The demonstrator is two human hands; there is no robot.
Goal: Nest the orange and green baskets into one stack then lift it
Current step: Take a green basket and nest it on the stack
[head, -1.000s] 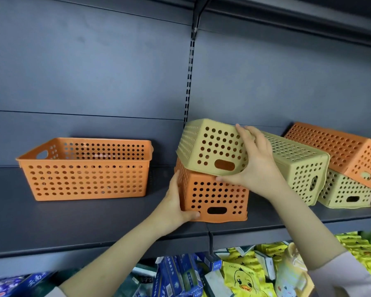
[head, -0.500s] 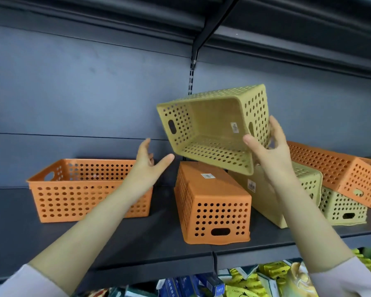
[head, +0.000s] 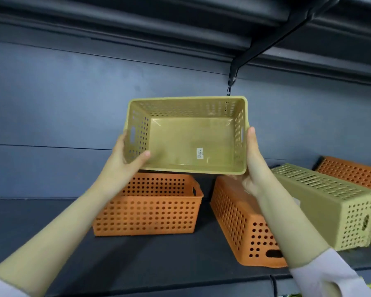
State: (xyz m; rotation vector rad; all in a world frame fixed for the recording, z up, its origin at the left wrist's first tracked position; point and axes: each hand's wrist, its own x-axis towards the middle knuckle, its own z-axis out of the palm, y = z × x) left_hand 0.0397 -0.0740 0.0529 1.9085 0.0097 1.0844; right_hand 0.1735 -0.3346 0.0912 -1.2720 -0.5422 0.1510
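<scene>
Now the left hand (head: 124, 166) clamps the green basket (head: 187, 136) at its left end, thumb hooked over the rim onto the inner wall and fingers hidden behind. The right hand (head: 253, 166) presses flat along the right end, fingers extended up the outer wall and palm under the lower corner. Gripping both short ends likely gives control of the tilt: the basket hangs in the air with its mouth turned toward the camera, well above the shelf (head: 51, 228), probably so it can be swung mouth-up before going down into another.

It is thin moulded plastic, rectangular with rounded corners and tapering walls, a shape made to nest. Round holes pierce the walls in rows, each end has a slot handle, the floor is smooth and glossy, and a small white label (head: 200, 153) is stuck there.

Below and slightly left, an orange basket (head: 146, 209) of the same pattern stands upright and open on the shelf, the likely receiver. Just right of it, a second orange basket (head: 242, 219) lies mouth-down. Further right a second green one (head: 330, 204) lies overturned, leaning against more baskets at the frame edge.
</scene>
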